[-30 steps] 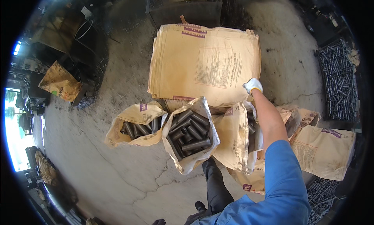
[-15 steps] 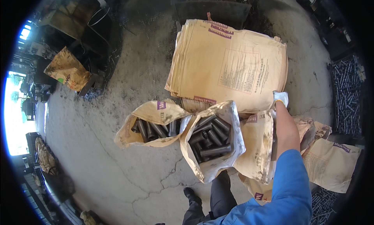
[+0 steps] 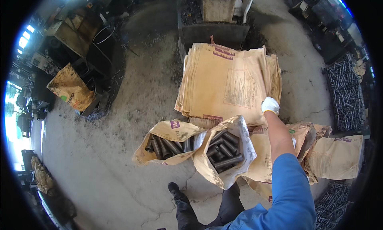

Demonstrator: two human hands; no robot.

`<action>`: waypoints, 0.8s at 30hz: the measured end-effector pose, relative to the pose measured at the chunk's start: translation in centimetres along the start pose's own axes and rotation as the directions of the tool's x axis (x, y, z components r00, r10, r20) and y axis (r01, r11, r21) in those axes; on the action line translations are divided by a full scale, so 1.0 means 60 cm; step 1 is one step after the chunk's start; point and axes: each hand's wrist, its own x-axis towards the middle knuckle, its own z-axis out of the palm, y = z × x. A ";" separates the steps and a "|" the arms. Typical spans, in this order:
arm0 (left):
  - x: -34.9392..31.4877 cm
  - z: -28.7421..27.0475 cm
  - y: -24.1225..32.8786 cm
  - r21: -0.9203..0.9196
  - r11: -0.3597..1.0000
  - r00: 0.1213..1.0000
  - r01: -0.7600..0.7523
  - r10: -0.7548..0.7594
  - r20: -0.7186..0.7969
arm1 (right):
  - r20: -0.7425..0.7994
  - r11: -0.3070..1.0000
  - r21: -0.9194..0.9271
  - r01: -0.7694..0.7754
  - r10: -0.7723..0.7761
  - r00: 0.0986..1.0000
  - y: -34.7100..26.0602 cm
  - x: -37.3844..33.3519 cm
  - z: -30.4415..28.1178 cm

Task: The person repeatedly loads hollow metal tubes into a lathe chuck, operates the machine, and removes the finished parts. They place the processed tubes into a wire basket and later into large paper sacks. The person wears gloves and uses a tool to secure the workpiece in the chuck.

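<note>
My right hand [image 3: 271,105], in a white glove, is closed on the near right edge of the top paper sack [image 3: 215,82] of a flat stack. That sack's right side is pulled inward and creased, and the sacks beneath [image 3: 274,74] show past it. Nearer to me stand two upright paper sacks with their mouths spread: the left open sack [image 3: 175,128] and the middle open sack [image 3: 207,170]. Both hold dark metal tubes [image 3: 228,162]. Under my right forearm is another tan sack [image 3: 259,150], partly hidden. My left hand is out of the picture.
More crumpled sacks [image 3: 335,158] lie at the right. Bins of small metal parts [image 3: 345,94] stand along the right side. Beyond the stack is a dark metal container [image 3: 213,34]. A dirty sack [image 3: 72,86] sits by machinery at the left.
My right hand has moved left and drawn the top sack's right edge inward, uncovering the sacks below. The whole view has shifted, with more of the far container showing.
</note>
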 end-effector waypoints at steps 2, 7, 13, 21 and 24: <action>0.031 -0.058 -0.032 0.001 1.000 1.000 0.026 -0.026 0.006 | -0.035 0.991 -0.077 0.108 -0.110 0.993 -0.049 -0.032 -0.041; 0.118 -0.211 -0.067 0.071 0.993 0.996 0.092 -0.093 0.011 | -0.269 0.971 -0.197 0.133 -0.184 0.946 -0.166 -0.138 -0.234; 0.225 -0.352 0.116 -0.143 0.975 0.976 -0.168 0.185 0.116 | -0.460 0.805 0.416 0.423 -0.215 0.861 -0.238 -0.346 -0.634; 0.381 -0.187 0.781 -0.018 0.750 0.683 -0.661 0.612 0.398 | -0.488 0.121 0.859 0.498 -0.109 0.866 -0.187 -0.612 -0.917; 0.401 -0.110 0.996 -0.240 0.807 0.665 -0.539 0.583 0.467 | -0.511 0.092 0.859 0.503 0.197 0.837 -0.176 -0.600 -0.903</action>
